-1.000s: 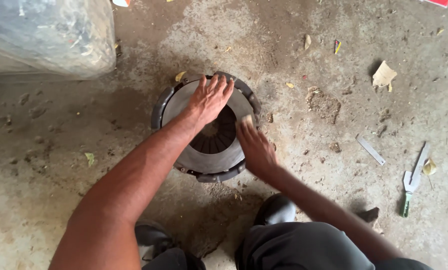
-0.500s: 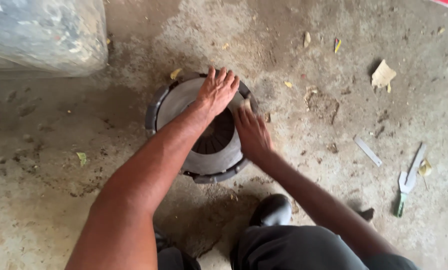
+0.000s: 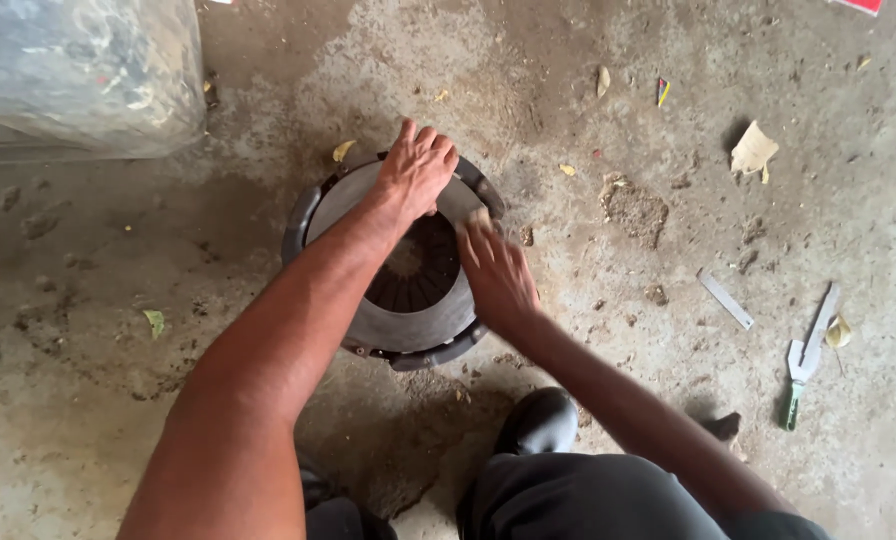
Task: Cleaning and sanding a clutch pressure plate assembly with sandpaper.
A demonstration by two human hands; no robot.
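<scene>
A round metal clutch pressure plate (image 3: 408, 325) lies flat on the dusty concrete floor in front of my knees. It has a dark outer rim, a grey flat ring and dark spring fingers at its centre. My left hand (image 3: 415, 170) rests on the far side of the plate, fingers curled over the rim. Motion-blurred, my right hand (image 3: 496, 275) lies on the right part of the grey ring. It presses a small pale piece (image 3: 480, 216) against the ring with its fingertips.
A plastic-wrapped bundle (image 3: 78, 75) lies at the top left. To the right on the floor are a flat metal strip (image 3: 725, 299), a green-handled tool (image 3: 803, 358), a paper scrap (image 3: 751, 150) and a dirt patch (image 3: 633, 208). My black shoe (image 3: 540, 420) is just below the plate.
My left hand went from lying flat to curling its fingers over the plate's far rim. My right hand slid up and down along the ring's right side with the pale piece.
</scene>
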